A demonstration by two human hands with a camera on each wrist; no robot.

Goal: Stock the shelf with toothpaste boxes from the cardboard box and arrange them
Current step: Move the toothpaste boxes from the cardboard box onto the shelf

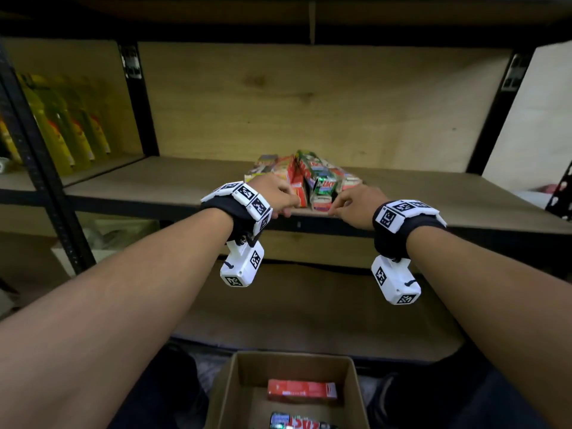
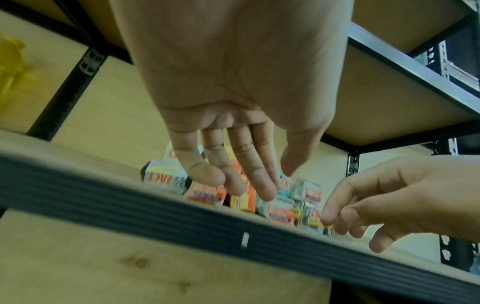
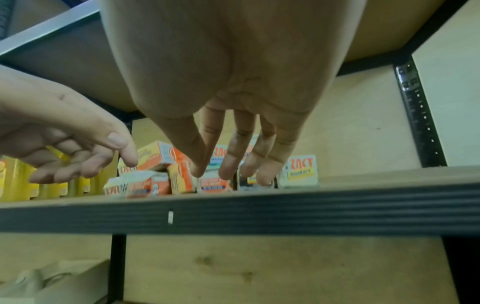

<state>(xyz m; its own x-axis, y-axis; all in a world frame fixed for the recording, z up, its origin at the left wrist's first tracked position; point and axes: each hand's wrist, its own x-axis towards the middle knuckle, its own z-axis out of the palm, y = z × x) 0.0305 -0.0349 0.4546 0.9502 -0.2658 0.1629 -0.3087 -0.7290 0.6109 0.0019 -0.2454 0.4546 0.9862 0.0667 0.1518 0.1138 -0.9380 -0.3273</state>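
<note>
A loose pile of toothpaste boxes (image 1: pixel 305 178), red, orange and green, lies at the middle front of the wooden shelf (image 1: pixel 148 187). My left hand (image 1: pixel 283 198) hovers at the pile's left front end, fingers relaxed and holding nothing (image 2: pixel 257 185). At the right front end is my right hand (image 1: pixel 348 201), fingers also loose and empty (image 3: pixel 233 170). Whether any fingertip touches a box end I cannot tell. Below, the open cardboard box (image 1: pixel 235 394) holds a red toothpaste box (image 1: pixel 301 390) and a green one (image 1: pixel 295 424).
Yellow bottles (image 1: pixel 65 119) fill the neighbouring bay on the left, behind a black upright (image 1: pixel 139 100). The shelf's black front rail (image 1: pixel 464 233) runs under both hands. A white container (image 1: pixel 99 239) sits on the lower level at left. Bare shelf board lies either side of the pile.
</note>
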